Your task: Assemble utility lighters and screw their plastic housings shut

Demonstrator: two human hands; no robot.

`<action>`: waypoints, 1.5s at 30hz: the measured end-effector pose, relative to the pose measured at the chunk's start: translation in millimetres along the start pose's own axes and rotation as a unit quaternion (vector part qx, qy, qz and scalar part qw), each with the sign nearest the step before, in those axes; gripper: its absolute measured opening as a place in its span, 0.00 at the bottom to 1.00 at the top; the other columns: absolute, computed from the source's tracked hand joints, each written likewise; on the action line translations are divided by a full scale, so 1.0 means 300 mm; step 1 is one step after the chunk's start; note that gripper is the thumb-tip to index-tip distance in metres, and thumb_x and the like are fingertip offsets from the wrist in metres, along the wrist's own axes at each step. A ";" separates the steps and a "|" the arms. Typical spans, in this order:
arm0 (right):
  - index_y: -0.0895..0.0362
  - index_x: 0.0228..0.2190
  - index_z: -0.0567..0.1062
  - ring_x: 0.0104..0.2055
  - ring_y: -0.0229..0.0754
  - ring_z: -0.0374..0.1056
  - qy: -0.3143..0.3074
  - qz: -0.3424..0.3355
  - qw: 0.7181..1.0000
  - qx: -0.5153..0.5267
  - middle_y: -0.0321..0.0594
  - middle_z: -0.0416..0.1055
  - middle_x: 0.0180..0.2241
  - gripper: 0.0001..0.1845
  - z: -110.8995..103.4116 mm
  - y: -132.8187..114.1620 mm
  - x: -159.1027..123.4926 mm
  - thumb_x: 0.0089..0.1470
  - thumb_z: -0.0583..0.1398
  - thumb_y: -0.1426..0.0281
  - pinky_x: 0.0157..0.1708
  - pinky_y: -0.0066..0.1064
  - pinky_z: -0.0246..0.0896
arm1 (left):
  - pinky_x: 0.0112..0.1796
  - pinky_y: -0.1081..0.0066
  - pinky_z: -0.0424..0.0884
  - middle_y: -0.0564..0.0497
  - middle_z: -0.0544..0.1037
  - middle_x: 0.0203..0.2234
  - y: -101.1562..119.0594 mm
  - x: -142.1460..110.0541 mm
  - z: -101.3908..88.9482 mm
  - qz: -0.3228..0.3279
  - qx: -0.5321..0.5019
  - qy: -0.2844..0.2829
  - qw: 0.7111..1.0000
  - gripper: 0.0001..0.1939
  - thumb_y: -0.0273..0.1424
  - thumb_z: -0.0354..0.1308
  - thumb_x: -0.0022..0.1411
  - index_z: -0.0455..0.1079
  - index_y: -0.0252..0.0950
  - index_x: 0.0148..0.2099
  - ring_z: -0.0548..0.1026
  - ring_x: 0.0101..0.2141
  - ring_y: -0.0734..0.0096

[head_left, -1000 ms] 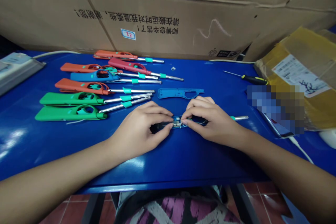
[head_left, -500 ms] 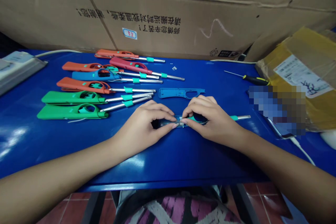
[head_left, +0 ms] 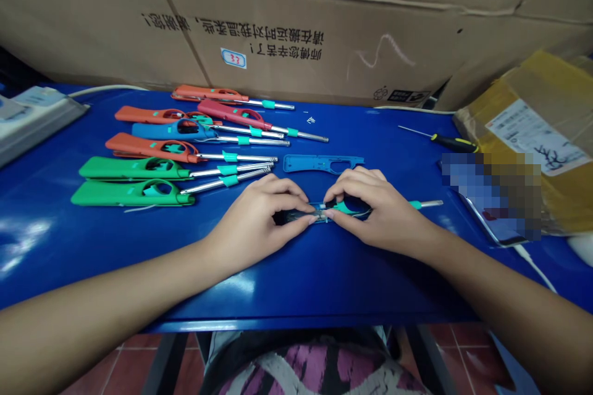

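Both my hands rest on a blue table (head_left: 301,278) over a half-assembled long-nosed lighter (head_left: 319,214). My left hand (head_left: 259,219) pinches its clear fuel-tank end with curled fingers. My right hand (head_left: 375,210) is curled over its middle, where teal parts show. The lighter's metal tube (head_left: 428,203) sticks out to the right past my right hand. A loose blue shell half (head_left: 322,163) lies just behind my hands.
Several finished lighters, green (head_left: 134,192), orange (head_left: 152,148), blue and red, lie in rows at the left. A screwdriver (head_left: 456,144) lies at the right. Cardboard boxes (head_left: 296,24) wall the back; a yellow-taped parcel (head_left: 532,129) is at right, a grey device (head_left: 32,120) at left.
My hands stay on the lighter with only small finger shifts. The view has drifted slightly.
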State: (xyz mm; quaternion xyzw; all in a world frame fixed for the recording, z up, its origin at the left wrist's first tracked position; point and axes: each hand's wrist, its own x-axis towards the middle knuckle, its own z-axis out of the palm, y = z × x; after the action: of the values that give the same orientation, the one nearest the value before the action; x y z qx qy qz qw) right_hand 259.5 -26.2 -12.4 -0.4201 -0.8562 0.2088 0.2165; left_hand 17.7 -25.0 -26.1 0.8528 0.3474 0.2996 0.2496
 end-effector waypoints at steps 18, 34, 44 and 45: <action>0.52 0.36 0.76 0.42 0.43 0.68 0.002 0.053 0.999 -0.006 0.34 0.72 0.35 0.08 0.006 -0.009 0.009 0.56 0.69 0.65 0.49 0.40 0.50 | 0.47 0.53 0.73 0.44 0.79 0.52 0.062 -0.041 -0.018 0.024 0.168 -0.075 0.983 0.20 0.38 0.61 0.68 0.74 0.38 0.59 0.75 0.49 0.53; 0.53 0.40 0.77 0.42 0.44 0.70 -0.026 0.088 0.995 0.030 0.40 0.75 0.40 0.07 -0.098 0.080 -0.004 0.59 0.64 0.66 0.44 0.38 0.66 | 0.61 0.41 0.63 0.40 0.54 0.71 0.101 -0.116 0.023 0.047 0.331 -0.127 0.934 0.34 0.43 0.49 0.74 0.51 0.31 0.74 0.63 0.66 0.42; 0.56 0.48 0.75 0.40 0.44 0.69 0.093 0.120 0.985 -0.085 0.46 0.69 0.45 0.15 -0.093 0.134 0.003 0.60 0.62 0.65 0.44 0.41 0.70 | 0.63 0.47 0.64 0.46 0.68 0.66 0.042 -0.034 -0.039 -0.001 0.206 -0.114 0.972 0.24 0.42 0.50 0.75 0.64 0.40 0.68 0.67 0.64 0.56; 0.55 0.50 0.74 0.41 0.45 0.69 0.085 0.121 0.985 -0.086 0.47 0.68 0.47 0.17 -0.088 0.140 0.003 0.61 0.62 0.65 0.46 0.42 0.69 | 0.63 0.48 0.64 0.47 0.69 0.65 0.034 -0.027 -0.037 0.004 0.200 -0.112 0.973 0.24 0.40 0.50 0.75 0.63 0.42 0.68 0.67 0.64 0.57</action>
State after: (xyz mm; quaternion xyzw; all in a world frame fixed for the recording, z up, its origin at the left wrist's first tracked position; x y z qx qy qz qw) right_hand 300.0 2.7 -13.4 -0.5539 -0.7923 0.1224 0.2247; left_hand 9.7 -35.1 -14.5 0.9148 0.3669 0.1278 0.1104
